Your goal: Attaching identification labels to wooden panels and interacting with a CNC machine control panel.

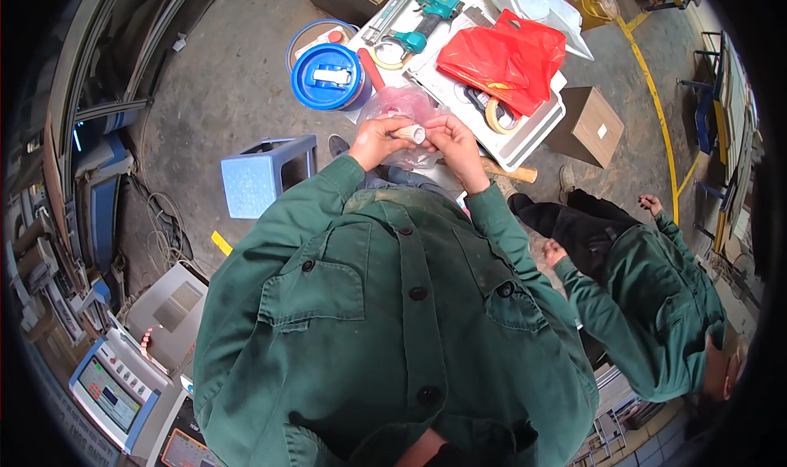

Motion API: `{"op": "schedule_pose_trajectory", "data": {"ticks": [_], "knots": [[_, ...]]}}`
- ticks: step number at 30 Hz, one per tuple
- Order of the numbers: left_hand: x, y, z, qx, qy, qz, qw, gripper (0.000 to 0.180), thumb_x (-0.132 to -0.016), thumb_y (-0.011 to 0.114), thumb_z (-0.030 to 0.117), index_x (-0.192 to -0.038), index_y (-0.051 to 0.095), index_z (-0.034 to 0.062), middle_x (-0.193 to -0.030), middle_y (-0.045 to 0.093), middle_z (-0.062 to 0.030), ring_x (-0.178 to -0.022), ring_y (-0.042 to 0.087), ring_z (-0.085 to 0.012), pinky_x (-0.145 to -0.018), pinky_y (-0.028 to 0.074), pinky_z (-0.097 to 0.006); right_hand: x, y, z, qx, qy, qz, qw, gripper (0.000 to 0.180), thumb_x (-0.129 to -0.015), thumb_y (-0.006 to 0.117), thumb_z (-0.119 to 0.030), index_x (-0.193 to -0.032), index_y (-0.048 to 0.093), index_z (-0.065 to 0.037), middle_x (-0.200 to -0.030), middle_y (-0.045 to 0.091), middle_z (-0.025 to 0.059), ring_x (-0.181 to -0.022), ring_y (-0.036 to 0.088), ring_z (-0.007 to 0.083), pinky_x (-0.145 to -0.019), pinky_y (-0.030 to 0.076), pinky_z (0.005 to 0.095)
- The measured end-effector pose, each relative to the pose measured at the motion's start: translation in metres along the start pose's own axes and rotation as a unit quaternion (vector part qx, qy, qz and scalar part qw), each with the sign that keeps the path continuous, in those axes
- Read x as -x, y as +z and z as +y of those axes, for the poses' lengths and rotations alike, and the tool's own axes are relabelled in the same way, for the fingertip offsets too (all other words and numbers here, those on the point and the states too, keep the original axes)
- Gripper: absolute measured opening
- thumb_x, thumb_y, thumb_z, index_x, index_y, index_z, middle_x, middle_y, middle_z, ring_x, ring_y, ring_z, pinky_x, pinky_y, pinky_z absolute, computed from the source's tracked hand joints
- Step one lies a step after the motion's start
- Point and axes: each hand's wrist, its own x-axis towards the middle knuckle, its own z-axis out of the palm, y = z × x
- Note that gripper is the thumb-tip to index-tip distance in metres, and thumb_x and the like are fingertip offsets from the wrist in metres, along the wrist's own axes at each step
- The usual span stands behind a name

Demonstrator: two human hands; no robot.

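Note:
My left hand (377,144) is closed around a small pale roll (416,134), its round end turned toward my right hand. The fingertips of my right hand (457,149) are pinched together right beside that end; what they hold, if anything, is too small to make out. Under and beyond both hands spreads a thin see-through plastic bag (399,103) with a pinkish tint. Its lower part hangs between my wrists.
Ahead, a white table (525,151) bears a teal nail gun (426,16), a red plastic bag (504,61) and a tape roll (498,116). A blue-lidded bucket (328,77) and blue stool (250,184) stand left. A co-worker (656,295) is close on my right.

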Motion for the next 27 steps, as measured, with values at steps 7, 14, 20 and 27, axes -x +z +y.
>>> {"op": "schedule_pose_trajectory", "data": {"ticks": [7,14,20,27], "knots": [[-0.003,0.001,-0.002,-0.06,0.023,0.028,0.998,0.036,-0.067,0.079,0.007,-0.101,0.067,0.0059,-0.097,0.067,-0.0086,-0.087,0.063,-0.0219,-0.077,0.049,-0.03,-0.004,-0.001,0.002,0.005,0.015,0.018,1.0,0.009,-0.089,0.058,-0.005,-0.098,0.059,-0.002,-0.08,0.064,0.0031,-0.068,0.06,0.0077,-0.061,0.047,0.0203],[-0.002,0.002,-0.002,-0.066,0.042,0.053,0.996,0.035,-0.067,0.077,0.002,-0.101,0.068,0.007,-0.093,0.066,-0.0073,-0.084,0.064,-0.0191,-0.075,0.05,-0.029,-0.005,0.002,0.002,0.004,0.012,0.018,1.0,0.008,-0.09,0.059,-0.008,-0.096,0.06,-0.003,-0.078,0.064,0.0025,-0.067,0.06,0.0074,-0.06,0.046,0.0199],[-0.002,0.003,-0.003,-0.064,0.037,0.055,0.996,0.037,-0.067,0.077,0.001,-0.103,0.068,0.0069,-0.094,0.066,-0.0069,-0.084,0.063,-0.0175,-0.075,0.05,-0.028,-0.007,0.001,0.004,0.008,0.012,0.019,1.0,0.008,-0.09,0.058,-0.009,-0.096,0.06,-0.003,-0.079,0.064,0.0024,-0.067,0.06,0.007,-0.059,0.046,0.0197],[-0.003,0.007,-0.019,0.037,-0.038,0.024,0.998,0.04,-0.071,0.079,0.006,-0.108,0.067,0.0043,-0.098,0.066,-0.0047,-0.09,0.061,-0.0117,-0.079,0.049,-0.027,-0.012,0.002,0.001,0.02,0.024,0.032,0.999,0.009,-0.091,0.057,-0.009,-0.097,0.06,-0.003,-0.078,0.064,0.0028,-0.065,0.059,0.0073,-0.058,0.045,0.0201]]}}
